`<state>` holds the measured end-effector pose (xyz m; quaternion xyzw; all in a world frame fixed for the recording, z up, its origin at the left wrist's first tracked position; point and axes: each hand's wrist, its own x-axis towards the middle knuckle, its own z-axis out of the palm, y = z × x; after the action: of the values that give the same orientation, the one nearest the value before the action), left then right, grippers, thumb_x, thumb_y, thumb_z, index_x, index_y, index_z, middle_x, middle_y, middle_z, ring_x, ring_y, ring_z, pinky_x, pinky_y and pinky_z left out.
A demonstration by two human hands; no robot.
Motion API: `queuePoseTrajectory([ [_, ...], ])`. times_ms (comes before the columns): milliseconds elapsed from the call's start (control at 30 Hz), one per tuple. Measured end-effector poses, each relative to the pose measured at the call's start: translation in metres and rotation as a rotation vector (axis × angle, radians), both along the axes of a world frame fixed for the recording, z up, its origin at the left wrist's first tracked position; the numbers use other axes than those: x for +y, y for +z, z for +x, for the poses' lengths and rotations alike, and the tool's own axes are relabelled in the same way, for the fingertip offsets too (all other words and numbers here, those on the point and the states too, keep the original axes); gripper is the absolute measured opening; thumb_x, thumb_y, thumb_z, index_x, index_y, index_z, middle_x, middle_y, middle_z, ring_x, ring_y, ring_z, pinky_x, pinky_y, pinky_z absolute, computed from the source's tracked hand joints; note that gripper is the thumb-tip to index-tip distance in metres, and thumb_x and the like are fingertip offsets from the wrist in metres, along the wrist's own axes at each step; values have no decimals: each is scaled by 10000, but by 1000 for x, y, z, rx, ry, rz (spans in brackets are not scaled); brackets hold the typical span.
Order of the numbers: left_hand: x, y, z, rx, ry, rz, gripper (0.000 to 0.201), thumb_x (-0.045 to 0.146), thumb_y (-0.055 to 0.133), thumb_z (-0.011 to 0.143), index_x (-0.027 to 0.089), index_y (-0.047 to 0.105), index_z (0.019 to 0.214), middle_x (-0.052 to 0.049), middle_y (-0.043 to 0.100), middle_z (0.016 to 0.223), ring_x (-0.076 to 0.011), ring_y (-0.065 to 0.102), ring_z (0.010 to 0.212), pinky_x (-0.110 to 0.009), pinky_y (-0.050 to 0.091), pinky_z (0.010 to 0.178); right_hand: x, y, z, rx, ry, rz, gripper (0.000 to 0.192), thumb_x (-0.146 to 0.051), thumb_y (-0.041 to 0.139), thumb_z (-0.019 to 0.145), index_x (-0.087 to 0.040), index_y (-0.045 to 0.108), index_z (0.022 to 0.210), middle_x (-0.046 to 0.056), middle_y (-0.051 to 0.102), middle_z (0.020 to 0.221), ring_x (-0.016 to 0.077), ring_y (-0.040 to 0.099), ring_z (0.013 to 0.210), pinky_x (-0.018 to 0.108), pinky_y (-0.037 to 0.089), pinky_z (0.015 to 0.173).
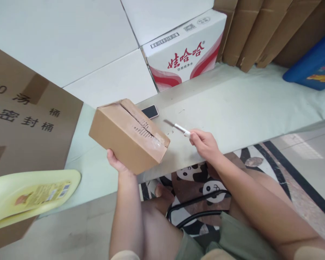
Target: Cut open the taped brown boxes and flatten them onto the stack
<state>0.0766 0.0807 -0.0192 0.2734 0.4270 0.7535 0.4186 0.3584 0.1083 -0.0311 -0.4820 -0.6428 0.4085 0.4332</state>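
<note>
My left hand grips a small brown cardboard box from below and the near side, holding it tilted over the pale cloth surface. Along the box's upper face runs a dark seam between the flaps, with torn, scuffed patches and clear tape at the right end. In my right hand is a white-handled utility knife, its blade out and pointing left toward the box. Blade and box are apart. Most of my left fingers are hidden under the box.
Behind the box lies a phone. A white-and-red carton stands at the back, beside brown cartons and a blue container. On the left are a large printed carton and a pale yellow bottle.
</note>
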Motion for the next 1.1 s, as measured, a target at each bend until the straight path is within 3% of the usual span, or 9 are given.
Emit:
queuePoseTrajectory([
  [133, 1, -2, -1, 19, 14, -3, 541, 689, 696, 719, 264, 727, 1052, -39, 736, 1094, -302, 625, 1226, -397, 528, 1020, -14, 5, 2, -3, 156, 71, 356, -354, 477, 969, -165, 761, 869, -5, 597, 595, 115, 499, 521, 238, 376, 535],
  [467, 1, 1, -5, 179, 132, 16, 636, 719, 719, 628, 269, 741, 1077, -43, 747, 1148, -339, 619, 1241, -406, 530, 1021, -14, -2, -7, -92, 143, 109, 387, -350, 458, 968, -208, 818, 955, 50, 767, 782, 170, 662, 656, 261, 461, 619],
  [733, -3, 2, -7, 206, 133, 100, 564, 673, 670, 705, 266, 733, 1091, -42, 718, 1219, -346, 582, 1297, -430, 517, 1056, -16, 1, -7, -264, 230, 82, 373, -347, 447, 983, -212, 791, 937, 9, 671, 651, 133, 568, 576, 242, 362, 565],
  [900, -2, 8, -6, 201, 123, 109, 549, 666, 669, 724, 274, 713, 1106, -33, 697, 1283, -334, 553, 1344, -416, 493, 1090, -10, 5, 2, -317, 276, 30, 372, -351, 457, 970, -209, 784, 861, -6, 637, 602, 113, 490, 523, 244, 315, 535],
  [1000, -1, 15, -10, 218, 110, 155, 563, 718, 593, 781, 299, 693, 1144, -5, 692, 1311, -319, 503, 1404, -409, 466, 1111, -7, 2, 10, -349, 275, 45, 351, -350, 484, 950, -218, 793, 849, 4, 676, 621, 130, 529, 542, 254, 324, 533],
  [1100, -2, 18, -17, 273, -37, 38, 660, 854, 469, 786, 347, 650, 1167, 53, 723, 1241, -296, 459, 1443, -400, 462, 1081, -5, -6, 16, -360, 136, 43, 364, -358, 463, 967, -225, 801, 950, 31, 733, 718, 169, 602, 603, 275, 392, 563],
])
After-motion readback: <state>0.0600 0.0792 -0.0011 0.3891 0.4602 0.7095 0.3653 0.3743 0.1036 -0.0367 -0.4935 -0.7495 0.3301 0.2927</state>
